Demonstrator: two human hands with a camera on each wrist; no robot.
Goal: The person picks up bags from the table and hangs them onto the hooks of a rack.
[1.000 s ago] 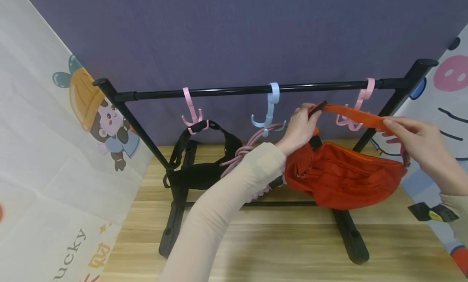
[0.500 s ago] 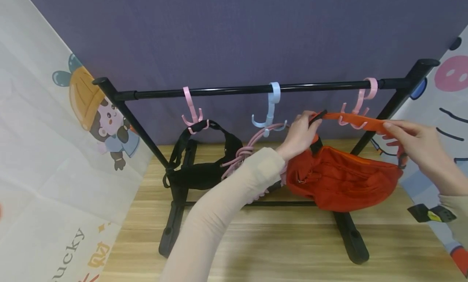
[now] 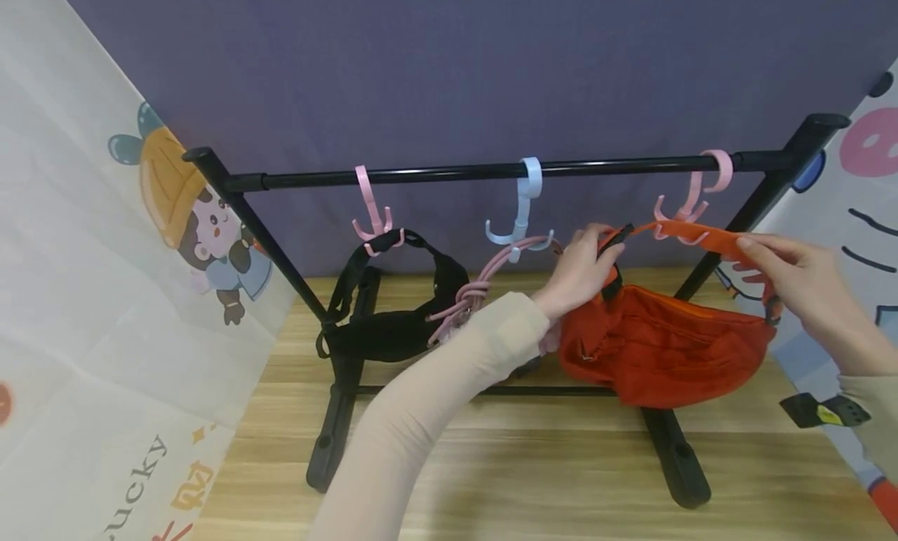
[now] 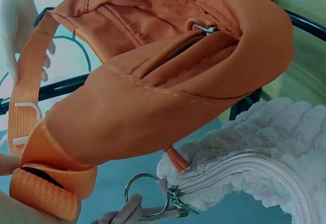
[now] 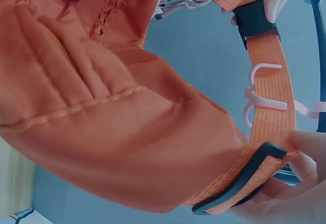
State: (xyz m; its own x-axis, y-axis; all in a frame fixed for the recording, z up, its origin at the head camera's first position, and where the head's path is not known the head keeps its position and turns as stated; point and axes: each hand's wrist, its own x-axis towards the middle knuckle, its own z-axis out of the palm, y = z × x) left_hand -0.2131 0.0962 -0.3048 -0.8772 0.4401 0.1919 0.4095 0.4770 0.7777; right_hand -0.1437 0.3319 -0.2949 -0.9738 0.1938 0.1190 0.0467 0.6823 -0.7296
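A red-orange waist bag [image 3: 687,354] hangs below both hands by its strap [image 3: 730,243], which is stretched between them. My left hand [image 3: 578,272] grips the strap's left part beside a black buckle [image 5: 253,18]. At the strap's right end, my right hand [image 3: 807,284] pinches the webbing between thumb and fingers. Between the hands, the strap lies against the right pink hook [image 3: 693,194], and prongs show in front of the webbing in the right wrist view. The bag's zipped front and a metal zip pull [image 4: 206,29] show in the left wrist view.
A black bag [image 3: 379,337] hangs from the left pink hook [image 3: 366,194]. On the blue hook [image 3: 522,206] hang the pink cords [image 3: 484,280] of a fluffy pale bag [image 4: 254,137], partly behind my left arm. The black rack [image 3: 449,174] stands before a purple-grey panel.
Both hands have lowered the waist bag's strap slightly onto the right pink hook. The hook has turned, and its prongs now show in front of the strap.
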